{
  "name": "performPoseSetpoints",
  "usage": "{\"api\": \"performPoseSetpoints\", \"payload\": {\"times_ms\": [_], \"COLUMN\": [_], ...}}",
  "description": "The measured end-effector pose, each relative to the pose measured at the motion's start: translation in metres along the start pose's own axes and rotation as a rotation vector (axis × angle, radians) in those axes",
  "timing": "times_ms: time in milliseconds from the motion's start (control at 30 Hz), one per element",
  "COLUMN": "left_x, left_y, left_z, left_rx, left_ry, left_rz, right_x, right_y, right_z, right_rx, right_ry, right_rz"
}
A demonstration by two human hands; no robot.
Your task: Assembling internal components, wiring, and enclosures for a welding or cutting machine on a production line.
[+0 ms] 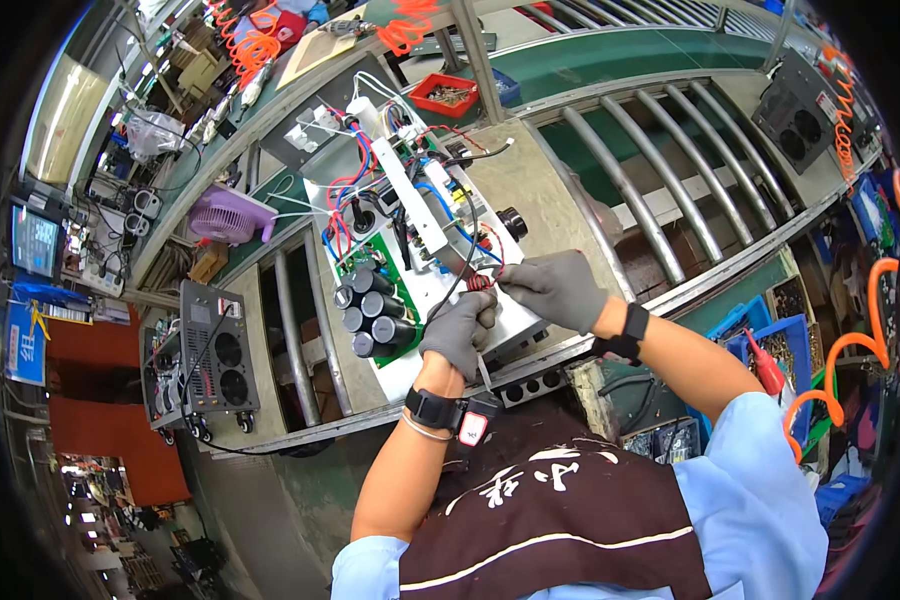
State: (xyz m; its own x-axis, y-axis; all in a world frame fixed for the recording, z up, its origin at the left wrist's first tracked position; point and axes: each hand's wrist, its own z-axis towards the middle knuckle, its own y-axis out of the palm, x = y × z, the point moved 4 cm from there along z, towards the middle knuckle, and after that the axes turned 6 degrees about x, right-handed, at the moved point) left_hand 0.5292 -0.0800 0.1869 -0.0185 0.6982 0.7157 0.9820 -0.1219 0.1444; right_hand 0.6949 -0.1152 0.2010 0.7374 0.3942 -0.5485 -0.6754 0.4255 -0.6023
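Observation:
An opened power unit [420,240] lies on the bench, its white panel bearing boards and many wires. My gloved left hand [460,332] is closed at its near edge around a red-and-black wire bundle [479,283]. A thin pale strip sticks out below that hand; its kind is unclear. To the right, my gloved right hand [555,289] pinches thin wires beside the bundle, its fingertips close to the left hand's. Left of my hands stand several black cylindrical capacitors [378,304] on a green circuit board [400,290]. A black cable passes over the panel to my left hand.
Metal rollers [660,190] run right of the bench. A grey cased unit on wheels [200,355] stands at left, another cased unit [795,115] at far right. Behind sit a red bin [444,94] and a purple fan [225,216]. Orange coiled hoses [850,340] hang at right.

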Motion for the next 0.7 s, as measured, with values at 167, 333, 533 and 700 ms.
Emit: {"api": "performPoseSetpoints", "payload": {"times_ms": [167, 333, 533, 700], "left_x": [-0.004, -0.006, -0.005, -0.007], "left_y": [-0.004, -0.007, -0.014, -0.013], "left_z": [0.007, 0.007, -0.001, 0.0], "left_rx": [-0.103, -0.16, 0.058, 0.099], "left_ry": [-0.06, -0.11, 0.094, 0.132], "left_rz": [-0.091, -0.223, 0.05, 0.052], "right_x": [0.015, 0.016, 0.015, 0.018], "right_y": [0.025, 0.021, 0.02, 0.022], "right_z": [0.01, 0.019, 0.031, 0.04], "right_rx": [-0.142, -0.077, -0.161, -0.401], "right_ry": [-0.018, -0.166, -0.42, -0.501], "right_rz": [-0.073, 0.036, -0.006, -0.133]}}
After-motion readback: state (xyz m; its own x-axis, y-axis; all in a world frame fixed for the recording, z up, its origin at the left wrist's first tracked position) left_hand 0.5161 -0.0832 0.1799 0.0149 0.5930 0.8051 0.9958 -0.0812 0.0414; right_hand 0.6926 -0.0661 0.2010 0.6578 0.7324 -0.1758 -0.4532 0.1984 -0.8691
